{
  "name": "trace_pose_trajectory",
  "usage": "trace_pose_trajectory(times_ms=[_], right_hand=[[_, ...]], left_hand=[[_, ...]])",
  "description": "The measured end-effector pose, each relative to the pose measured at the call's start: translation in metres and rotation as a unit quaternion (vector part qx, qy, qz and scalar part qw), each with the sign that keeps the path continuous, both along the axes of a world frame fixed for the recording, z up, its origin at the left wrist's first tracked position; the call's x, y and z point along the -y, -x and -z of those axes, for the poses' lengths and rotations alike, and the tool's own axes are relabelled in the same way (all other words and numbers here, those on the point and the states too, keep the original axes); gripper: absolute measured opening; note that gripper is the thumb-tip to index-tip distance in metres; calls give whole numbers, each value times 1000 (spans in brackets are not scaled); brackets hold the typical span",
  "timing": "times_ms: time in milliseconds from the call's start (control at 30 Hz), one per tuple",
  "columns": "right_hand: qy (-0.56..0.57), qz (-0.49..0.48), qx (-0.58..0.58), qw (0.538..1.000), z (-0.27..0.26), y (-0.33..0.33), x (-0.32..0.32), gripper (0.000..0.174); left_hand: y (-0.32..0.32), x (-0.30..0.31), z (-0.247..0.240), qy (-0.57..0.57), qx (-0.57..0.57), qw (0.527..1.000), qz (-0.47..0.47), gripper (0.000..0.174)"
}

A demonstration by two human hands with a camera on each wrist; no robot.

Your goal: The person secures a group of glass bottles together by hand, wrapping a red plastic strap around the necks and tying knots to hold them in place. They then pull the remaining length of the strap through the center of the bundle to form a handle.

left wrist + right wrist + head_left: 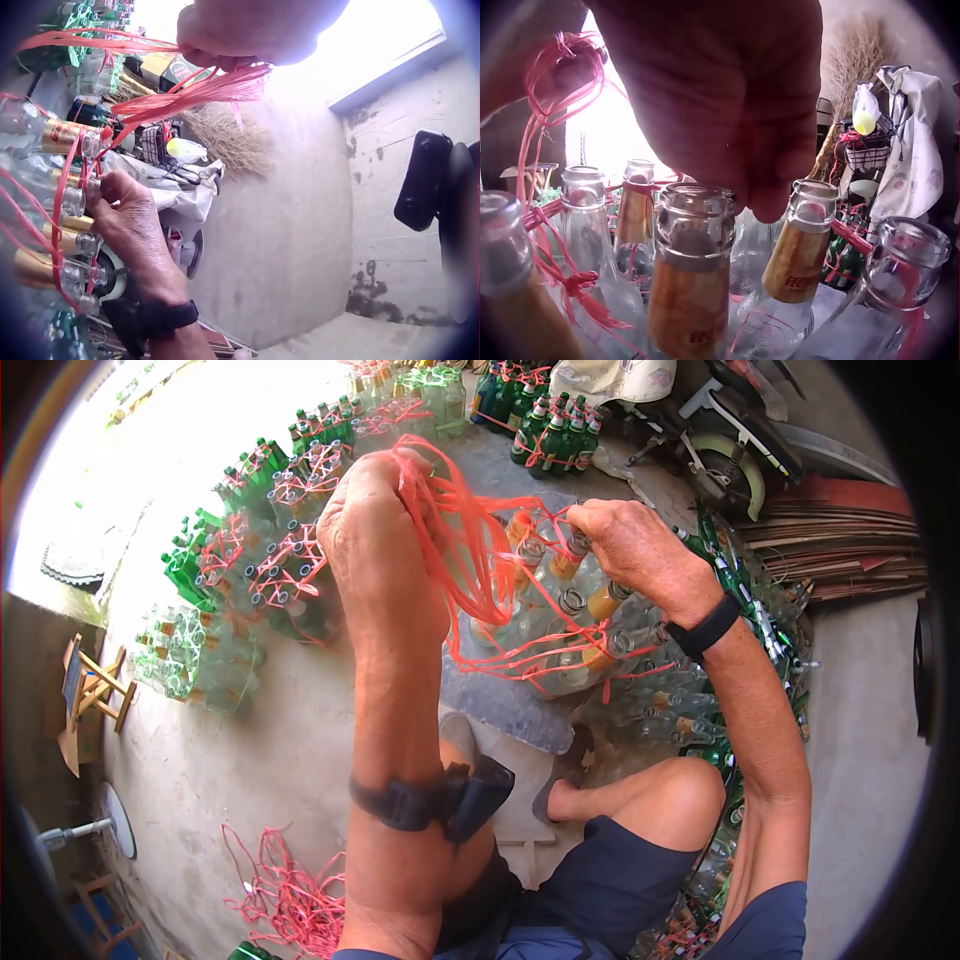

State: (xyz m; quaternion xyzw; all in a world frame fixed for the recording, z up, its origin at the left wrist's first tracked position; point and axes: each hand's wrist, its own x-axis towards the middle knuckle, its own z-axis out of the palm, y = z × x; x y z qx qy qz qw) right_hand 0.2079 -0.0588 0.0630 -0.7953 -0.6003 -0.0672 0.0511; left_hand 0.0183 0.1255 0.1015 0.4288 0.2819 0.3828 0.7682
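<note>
My left hand [378, 510] is raised and grips a loose bundle of pink plastic twine [468, 545], whose loops hang toward the bottles. In the left wrist view that hand [255, 30] shows at the top, with strands trailing from it. My right hand [645, 550] is at the necks of a cluster of clear glass bottles [545, 600], its fingertips pinching twine beside a rim. In the right wrist view the right hand [727, 105] hides part of the pinch. Pink strands loop around the gold-labelled necks [690, 300], with a knot [581, 285] at one side.
Bundles of tied green bottles [555, 435] and clear bottles [200, 660] stand on the floor. Loose bottles [690, 710] lie at the right. A tangle of pink twine [290, 900] lies at lower left. A scooter [735, 460] and stacked sheets [840, 540] are at upper right.
</note>
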Motion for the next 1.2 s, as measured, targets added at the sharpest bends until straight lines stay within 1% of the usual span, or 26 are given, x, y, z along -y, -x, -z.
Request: trace_pose_trajectory(times_ms=[67,233,300,400,633,700,733,800,833,900,933,1000,1100,1133,1200], right_hand=[[4,-4,-7,1000,-1,-4,1,12],[9,-22,-15,1000,-4,-10,2,11],[4,-48,-60,997,-7,-14,2,9],[11,-52,-89,995,-16,-14,3,8],[12,-55,-112,992,-20,-17,4,10],[-4,-78,-118,990,-17,-21,4,11],[-5,-77,-117,990,-17,-21,4,11],[-27,-60,-171,983,-18,-21,3,8],[-27,-59,-171,983,-19,-21,2,8],[-49,-15,-239,970,-21,-21,1,7],[-49,-14,-238,970,-22,-19,-1,7],[-62,38,-250,966,-24,-14,-3,8],[-59,57,-254,964,-24,-13,-4,9],[-61,56,-254,964,-22,-15,-4,9],[-82,3,-210,974,-13,-22,-2,9]], left_hand=[[-1,-1,1,2,7,1000,19,25],[-3,1,2,-2,8,1000,14,25],[-5,1,4,2,10,1000,11,24],[-7,1,8,-4,16,1000,11,24],[-10,4,9,-5,16,1000,19,26],[-9,5,9,-5,17,1000,20,26],[-9,6,8,-4,11,1000,22,27],[-8,7,6,-3,5,1000,24,28],[-8,7,5,7,5,1000,28,28],[-9,8,4,16,7,999,33,29],[-9,8,3,22,4,999,31,29],[-10,9,1,27,3,999,32,30],[-6,9,-2,37,-1,999,30,29],[-5,7,0,31,18,999,29,28],[-2,8,0,25,37,999,29,27]])
